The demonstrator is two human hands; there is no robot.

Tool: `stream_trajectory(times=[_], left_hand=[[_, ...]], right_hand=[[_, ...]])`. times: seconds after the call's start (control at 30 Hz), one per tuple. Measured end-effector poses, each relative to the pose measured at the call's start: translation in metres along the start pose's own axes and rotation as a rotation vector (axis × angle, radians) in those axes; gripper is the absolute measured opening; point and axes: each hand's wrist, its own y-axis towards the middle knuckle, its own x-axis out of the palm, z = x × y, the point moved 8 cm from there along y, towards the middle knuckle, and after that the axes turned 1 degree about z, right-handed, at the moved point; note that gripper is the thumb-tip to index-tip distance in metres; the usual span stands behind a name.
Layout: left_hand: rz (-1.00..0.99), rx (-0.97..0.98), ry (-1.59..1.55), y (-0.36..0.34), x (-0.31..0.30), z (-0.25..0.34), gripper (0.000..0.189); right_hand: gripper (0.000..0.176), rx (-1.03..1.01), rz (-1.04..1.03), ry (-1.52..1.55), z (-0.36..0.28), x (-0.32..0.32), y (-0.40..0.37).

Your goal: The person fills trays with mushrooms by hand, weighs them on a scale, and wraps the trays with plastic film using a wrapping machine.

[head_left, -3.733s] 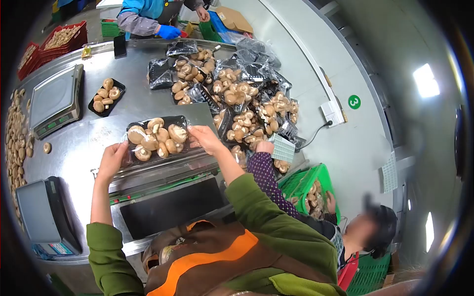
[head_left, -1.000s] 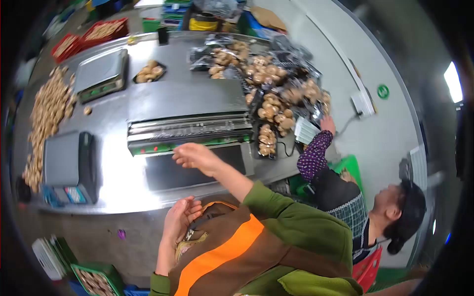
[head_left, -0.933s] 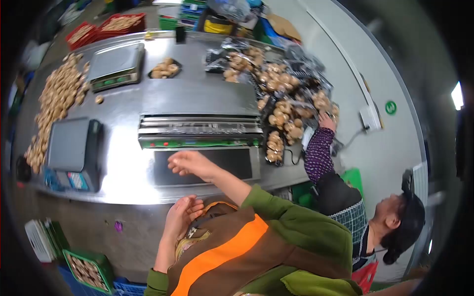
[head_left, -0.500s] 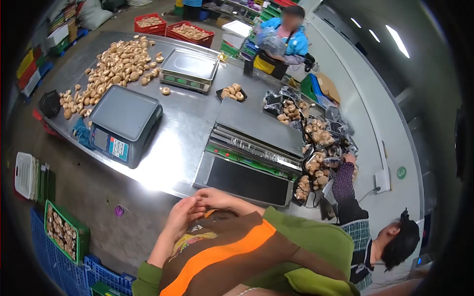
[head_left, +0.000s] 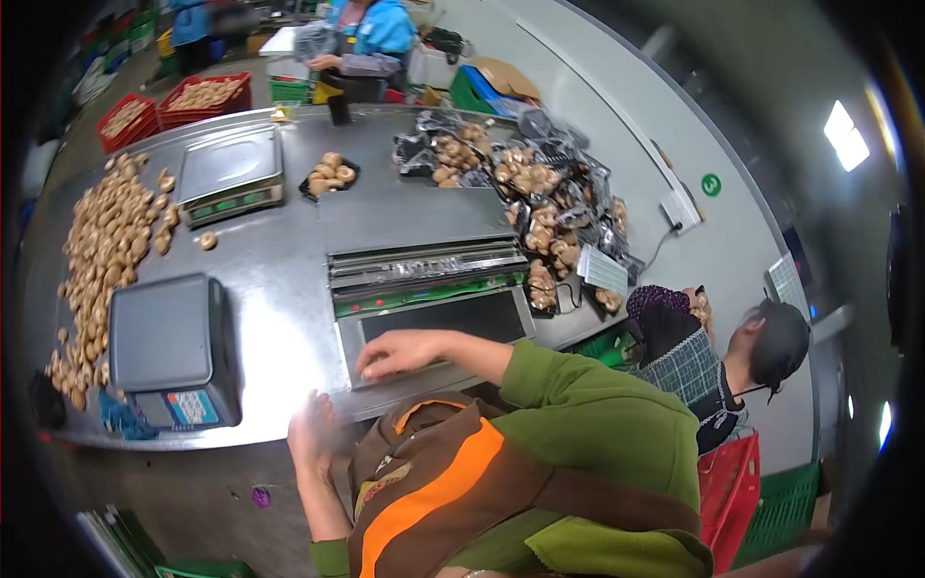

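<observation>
Right hand lies palm down, grip apart and empty, fingers flat on the near edge of the glossy black rectangular hotplate. The plate is part of the steel film-wrapping machine. Left hand sits at the edge of the brushed-steel surface — washed out by glare, can't tell its grip. Boxy grey digital scale stands just left of the machine. 1 heap of loose brown round-capped mushrooms lies beyond it.

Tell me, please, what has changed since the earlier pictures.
Both hands let go of the mushroom tray. The right hand now lies on the wrapping machine; the left hand dropped to the table edge. Both scales and the loose mushrooms stayed put.
</observation>
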Motion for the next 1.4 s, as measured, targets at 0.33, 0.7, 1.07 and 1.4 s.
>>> stream_trajectory(times=[0.33, 0.7, 1.07, 1.4], left_hand=[[-0.028, 0.205, 0.034, 0.166, 0.064, 0.098, 0.028], [0.012, 0.037, 0.368, 0.391, 0.172, 0.133, 0.032], [-0.071, 0.008, 0.353, 0.534, 0.214, 0.101, 0.026], [-0.067, 0.336, 0.521, 0.482, 0.277, 0.158, 0.051]], right_hand=[[0.026, -0.357, 0.527, 0.786, 0.02, -0.246, -0.11], [0.017, 0.011, 0.925, 0.715, 0.127, -0.487, 0.118], [0.023, 0.268, 0.83, -0.535, 0.179, -0.553, 0.307], [0.021, 0.17, 0.967, 0.024, 0.162, -0.549, 0.216]])
